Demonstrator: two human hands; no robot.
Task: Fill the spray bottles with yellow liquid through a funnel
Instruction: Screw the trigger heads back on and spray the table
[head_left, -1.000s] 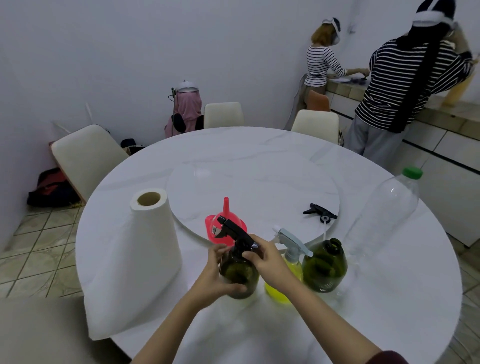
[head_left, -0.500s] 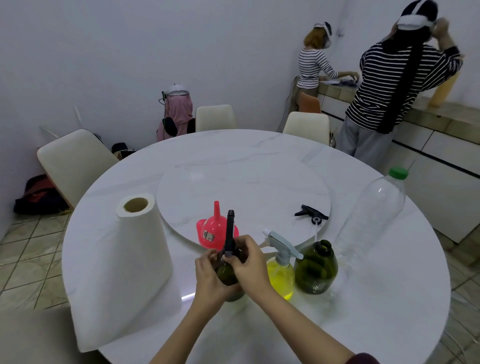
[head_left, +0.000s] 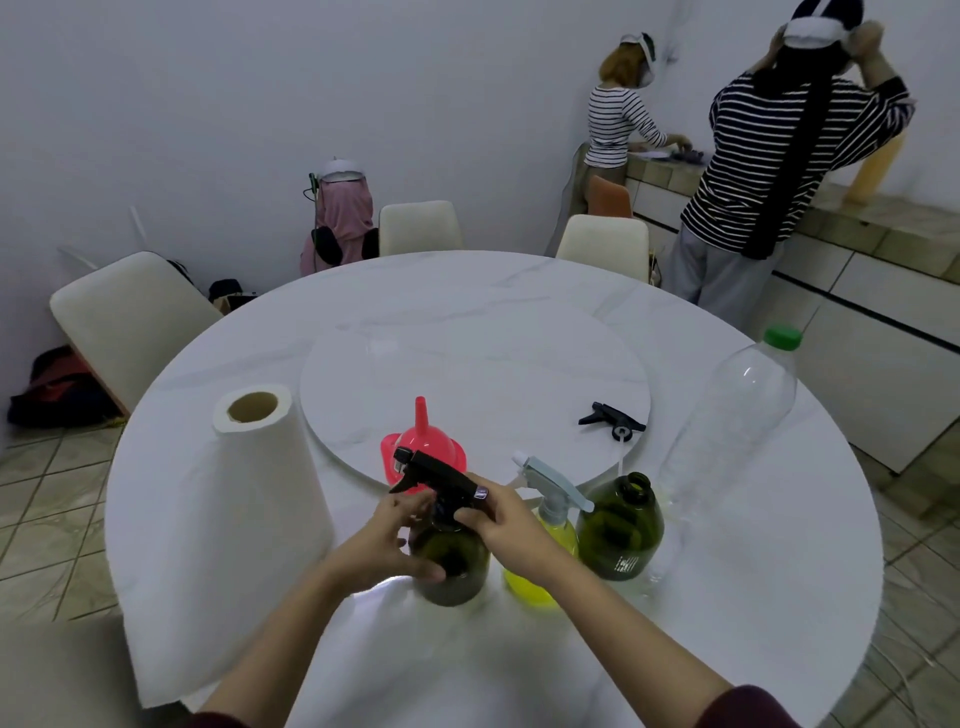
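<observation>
- Gripping dark green bottle (head_left: 451, 561) at near table edge with left hand (head_left: 387, 540); right hand (head_left: 501, 519) curled round black sprayer collar (head_left: 441, 480), apparently twisting it
- Risk: bottle tips into yellow-filled bottle (head_left: 543, 564) just beside

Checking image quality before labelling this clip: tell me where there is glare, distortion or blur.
Head view: a bright glare patch on the table just below the left hand, beside the dark green bottle; wide-angle distortion makes the paper towel roll flare and lean; the clear plastic bottle leans outward too; both hands look reasonably sharp.
</observation>
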